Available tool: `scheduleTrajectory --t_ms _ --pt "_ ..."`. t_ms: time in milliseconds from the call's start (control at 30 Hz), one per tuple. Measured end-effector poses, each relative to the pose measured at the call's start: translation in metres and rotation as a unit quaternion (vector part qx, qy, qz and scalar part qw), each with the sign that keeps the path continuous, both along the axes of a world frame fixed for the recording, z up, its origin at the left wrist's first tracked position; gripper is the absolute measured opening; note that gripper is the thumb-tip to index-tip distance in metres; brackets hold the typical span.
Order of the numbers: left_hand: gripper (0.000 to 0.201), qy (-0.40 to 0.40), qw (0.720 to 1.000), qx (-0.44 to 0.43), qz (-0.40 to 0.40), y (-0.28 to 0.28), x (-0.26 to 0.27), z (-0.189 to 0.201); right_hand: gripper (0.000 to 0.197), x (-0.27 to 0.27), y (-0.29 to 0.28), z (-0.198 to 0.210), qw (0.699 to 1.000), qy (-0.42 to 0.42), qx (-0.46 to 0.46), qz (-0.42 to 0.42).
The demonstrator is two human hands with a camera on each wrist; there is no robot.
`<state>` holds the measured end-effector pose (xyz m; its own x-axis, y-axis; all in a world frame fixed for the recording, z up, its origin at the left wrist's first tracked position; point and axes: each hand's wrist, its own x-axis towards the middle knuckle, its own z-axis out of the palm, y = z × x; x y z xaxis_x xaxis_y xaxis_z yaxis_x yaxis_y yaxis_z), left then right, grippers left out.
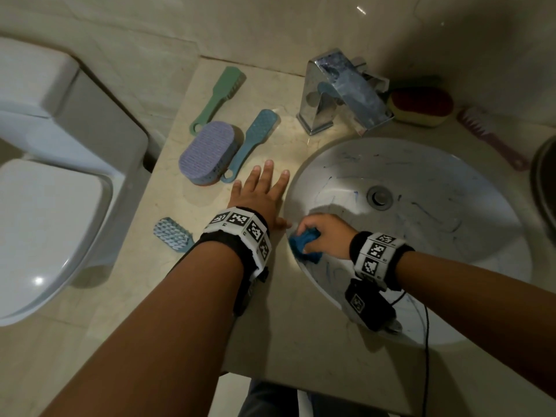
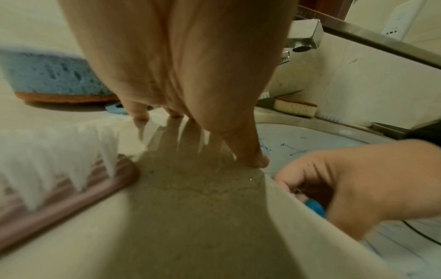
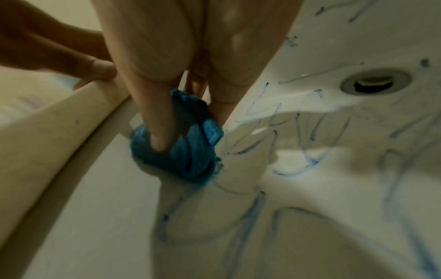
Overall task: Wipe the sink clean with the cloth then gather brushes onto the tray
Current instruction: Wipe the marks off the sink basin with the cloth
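Landmark: the round white sink (image 1: 421,164), sunk in the beige table (image 1: 285,341), its bowl streaked all over with blue marks (image 3: 307,160).
Cloth: a bunched blue cloth (image 1: 304,240) pressed against the bowl's inner wall, at the rim side nearest the left hand.
Right hand: the right hand (image 1: 328,233) is inside the sink, its grip closed around the cloth, with the thumb (image 3: 155,113) pushed down into the folds.
Left hand: the left hand (image 1: 261,194) lies flat on the table just outside the sink rim, grip open with fingers spread and holding nothing; its thumb tip (image 2: 257,158) touches the rim edge.
Drain: a metal drain (image 1: 379,197) sits near the middle of the bowl, apart from the cloth.
Faucet: a chrome faucet (image 1: 340,88) stands on the table behind the sink.
Brushes left of the sink: a green handled brush (image 1: 218,97), a blue handled brush (image 1: 251,142) and a purple-topped scrub pad (image 1: 206,152) lie together beyond the left hand's fingertips; a white-bristled brush (image 1: 173,234) lies beside the left wrist.
Behind and right of the sink: a red and yellow sponge (image 1: 421,106) rests next to the faucet, and a pink brush (image 1: 490,139) lies past the rim.
Toilet: a white toilet (image 1: 54,176) stands farther left, off the table.
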<state>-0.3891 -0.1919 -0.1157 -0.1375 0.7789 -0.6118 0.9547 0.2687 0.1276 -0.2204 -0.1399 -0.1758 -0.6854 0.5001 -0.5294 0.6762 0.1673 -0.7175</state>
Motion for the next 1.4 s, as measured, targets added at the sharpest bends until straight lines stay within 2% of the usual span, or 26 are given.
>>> scheduleTrajectory --t_ms 67,167,300,367,467,567,633,733,900,1033,1267,1333,1400 --pt "0.099 -0.004 1.000 0.000 0.002 0.000 0.000 0.001 0.025 0.008 -0.003 0.004 0.998 -0.028 -0.015 0.061" --pt "0.099 -0.004 1.000 0.000 0.003 0.000 0.000 0.001 0.024 0.003 0.000 0.006 0.997 -0.027 0.005 0.077" --pt "0.100 -0.003 1.000 -0.006 0.002 0.002 0.000 0.001 0.027 -0.018 0.016 0.001 0.997 0.017 0.039 -0.060" --pt "0.101 -0.006 1.000 -0.004 0.004 0.002 -0.001 0.001 0.028 -0.021 0.020 -0.001 0.995 0.029 0.037 -0.084" --pt "0.101 -0.007 1.000 0.002 0.004 0.001 -0.001 0.001 0.027 -0.012 0.015 0.000 1.000 0.001 0.024 -0.012" --pt "0.102 -0.004 1.000 0.003 0.005 0.001 -0.001 0.001 0.031 0.004 0.004 -0.002 0.998 -0.018 -0.051 0.026" --pt "0.107 -0.007 1.000 -0.003 0.002 0.000 0.000 0.004 0.034 0.011 -0.001 -0.003 0.998 -0.016 -0.068 0.011" --pt "0.124 -0.016 1.000 -0.019 -0.002 -0.005 0.003 0.014 0.029 0.010 -0.003 0.002 0.998 -0.014 -0.057 -0.016" --pt "0.148 0.014 0.999 -0.035 -0.024 -0.025 0.012 0.014 0.029 -0.012 0.008 0.008 0.998 0.010 -0.006 -0.059" --pt "0.151 0.021 0.999 -0.035 -0.011 -0.025 0.016 0.010 0.031 -0.014 0.002 0.000 0.997 0.031 0.017 -0.072" --pt "0.154 0.029 0.999 -0.043 -0.011 -0.027 0.018 0.010 0.025 0.023 -0.011 0.007 0.997 -0.015 -0.040 0.060" --pt "0.155 0.031 0.999 -0.042 -0.009 -0.026 0.018 0.009 0.030 0.017 -0.007 0.008 0.998 -0.012 -0.028 0.048" --pt "0.155 0.033 0.999 -0.040 -0.009 -0.026 0.018 0.008 0.035 0.004 0.000 0.007 1.000 0.007 -0.015 -0.004"
